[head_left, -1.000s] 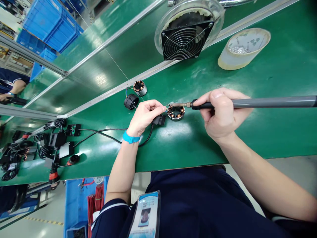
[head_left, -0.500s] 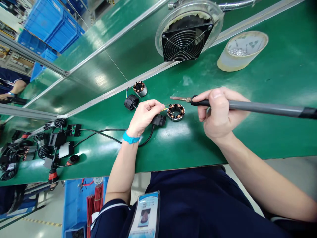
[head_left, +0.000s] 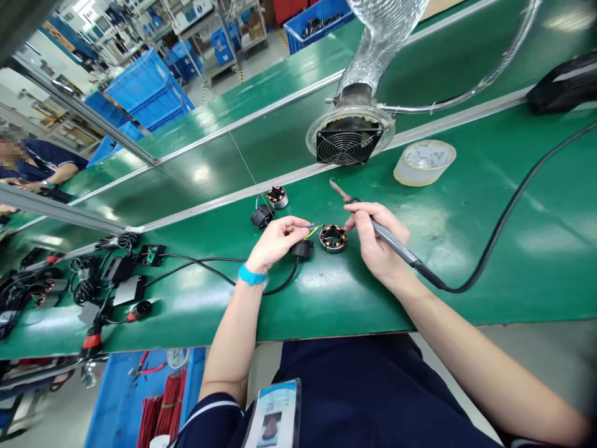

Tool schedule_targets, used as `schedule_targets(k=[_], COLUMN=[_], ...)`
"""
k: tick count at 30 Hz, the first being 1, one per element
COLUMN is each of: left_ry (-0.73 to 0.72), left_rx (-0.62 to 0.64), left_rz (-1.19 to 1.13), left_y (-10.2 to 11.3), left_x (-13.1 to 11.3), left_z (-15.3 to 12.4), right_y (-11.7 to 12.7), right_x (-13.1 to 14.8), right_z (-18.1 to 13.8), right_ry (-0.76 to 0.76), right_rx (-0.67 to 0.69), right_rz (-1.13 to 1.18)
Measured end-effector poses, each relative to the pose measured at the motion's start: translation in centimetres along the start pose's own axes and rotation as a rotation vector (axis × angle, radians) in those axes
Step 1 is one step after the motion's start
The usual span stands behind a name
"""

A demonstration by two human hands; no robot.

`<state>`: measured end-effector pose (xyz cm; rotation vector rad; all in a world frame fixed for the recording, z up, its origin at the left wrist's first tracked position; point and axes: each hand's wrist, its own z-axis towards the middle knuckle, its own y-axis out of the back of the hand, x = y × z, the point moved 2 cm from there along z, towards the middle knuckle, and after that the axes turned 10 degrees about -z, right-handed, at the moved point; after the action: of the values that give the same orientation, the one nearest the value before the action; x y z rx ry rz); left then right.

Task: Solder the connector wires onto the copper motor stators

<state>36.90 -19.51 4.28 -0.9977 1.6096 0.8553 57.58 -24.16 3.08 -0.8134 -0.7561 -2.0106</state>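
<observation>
My left hand is closed in a pinch on thin wires, one of them yellow, that run beside a motor stator with copper coils. Below the fingertips sits a round black housing, joined to a black cable. My right hand grips a soldering iron like a pen. Its tip points up and left, above the stator and apart from the wires. Behind my left hand lie a second stator and another black housing.
A fume extractor fan stands at the bench's back rail. Right of it is an oval tub with shiny bits inside. Cables and connectors crowd the left side. A blue bin stands below. A co-worker sits far left.
The view has tilted upward. My right hand has turned the iron from nearly level to slanting and come closer to the stator. My left hand keeps its pinch.
</observation>
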Motion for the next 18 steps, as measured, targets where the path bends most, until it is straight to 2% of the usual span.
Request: schedule_targets(k=[5, 7, 10, 12, 14, 18], left_ry=[-0.089, -0.224, -0.456, -0.513, -0.512, -0.473], left_rx=[-0.098, -0.216, -0.463, -0.546, -0.527, -0.395], left_rz=[0.078, 0.190, 0.325, 0.298, 0.209, 0.117], left_y=[-0.2, -0.5, -0.9, -1.2, -1.5, -2.0], left_x=[0.9, 0.6, -0.2, -0.5, -0.5, -0.2], left_z=[-1.1, -1.7, -2.8, -3.7, -4.5, -6.2], right_y=[0.3, 0.6, 1.3, 2.0, 2.8, 4.0], right_x=[0.1, 0.3, 0.6, 0.8, 0.7, 0.3], right_z=[-0.5, -0.8, -1.6, -2.3, -3.2, -4.8], right_ry=[0.006, 0.016, 0.049, 0.069, 0.076, 0.059], right_rx=[0.001, -0.022, -0.069, -0.090, -0.100, -0.082], right_rz=[-0.020, -0.020, -0.040, -0.057, -0.069, -0.098])
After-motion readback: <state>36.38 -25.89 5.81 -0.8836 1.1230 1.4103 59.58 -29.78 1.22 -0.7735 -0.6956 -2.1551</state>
